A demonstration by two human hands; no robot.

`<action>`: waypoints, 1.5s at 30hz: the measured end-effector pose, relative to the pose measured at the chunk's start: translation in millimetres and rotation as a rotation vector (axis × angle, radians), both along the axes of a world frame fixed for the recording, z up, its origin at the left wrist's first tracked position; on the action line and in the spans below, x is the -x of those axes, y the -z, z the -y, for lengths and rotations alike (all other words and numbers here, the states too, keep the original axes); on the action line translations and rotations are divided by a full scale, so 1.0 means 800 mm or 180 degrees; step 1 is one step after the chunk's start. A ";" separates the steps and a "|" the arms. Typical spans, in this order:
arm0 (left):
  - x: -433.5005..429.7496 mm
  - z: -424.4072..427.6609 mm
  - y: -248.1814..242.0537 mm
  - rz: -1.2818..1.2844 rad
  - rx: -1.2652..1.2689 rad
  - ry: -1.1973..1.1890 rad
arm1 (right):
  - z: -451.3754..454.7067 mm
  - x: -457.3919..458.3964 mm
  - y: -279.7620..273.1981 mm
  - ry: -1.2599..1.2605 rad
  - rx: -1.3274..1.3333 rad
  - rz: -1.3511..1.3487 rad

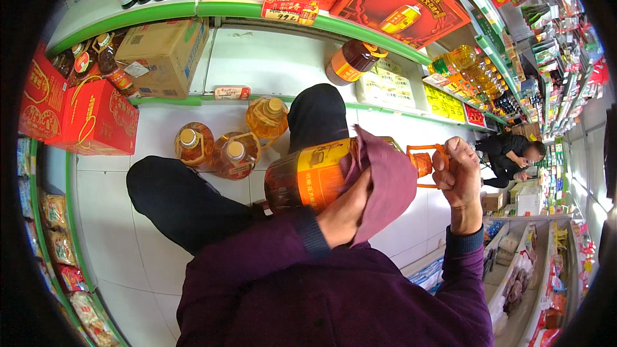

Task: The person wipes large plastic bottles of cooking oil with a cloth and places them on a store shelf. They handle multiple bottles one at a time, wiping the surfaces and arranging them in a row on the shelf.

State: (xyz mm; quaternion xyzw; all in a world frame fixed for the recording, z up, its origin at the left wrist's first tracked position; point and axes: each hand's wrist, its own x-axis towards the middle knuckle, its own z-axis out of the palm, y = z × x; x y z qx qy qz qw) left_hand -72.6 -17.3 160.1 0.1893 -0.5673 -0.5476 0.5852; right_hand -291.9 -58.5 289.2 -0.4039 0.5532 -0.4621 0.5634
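A large cooking oil bottle with a yellow and orange label lies tilted across my lap, its neck towards the right. My right hand grips the orange plastic handle at its neck, beside the orange cap. A dull red cloth is in my left hand, against the bottle's side; the cloth hides most of the fingers. On the floor beyond my knees stand several oil bottles with pale caps. A dark oil bottle with an orange handle stands on the low shelf.
Ahead is a green-edged shelf with a cardboard box and yellow-white packs. Red gift boxes stand at the left, near shelves of packaged food. Down the aisle at the right sits another person.
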 end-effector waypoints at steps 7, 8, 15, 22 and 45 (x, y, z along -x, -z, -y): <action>-0.066 -0.021 0.077 -0.1296 -0.2312 0.1531 | -0.003 -0.029 -0.015 -0.0085 0.0054 -0.0239; -0.075 -0.016 0.074 -0.1298 -0.2341 0.1286 | -0.003 -0.032 -0.017 -0.0112 0.0047 -0.0287; -0.122 0.042 0.041 0.2808 0.1217 -0.1750 | -0.006 -0.040 -0.013 -0.0840 0.0554 -0.0790; -0.070 0.128 0.030 0.1976 0.0980 0.0232 | -0.028 -0.033 -0.023 -0.1556 0.0981 -0.1390; -0.194 0.091 0.154 0.3424 0.0519 0.0541 | -0.035 -0.079 -0.048 -0.2242 0.1185 -0.1813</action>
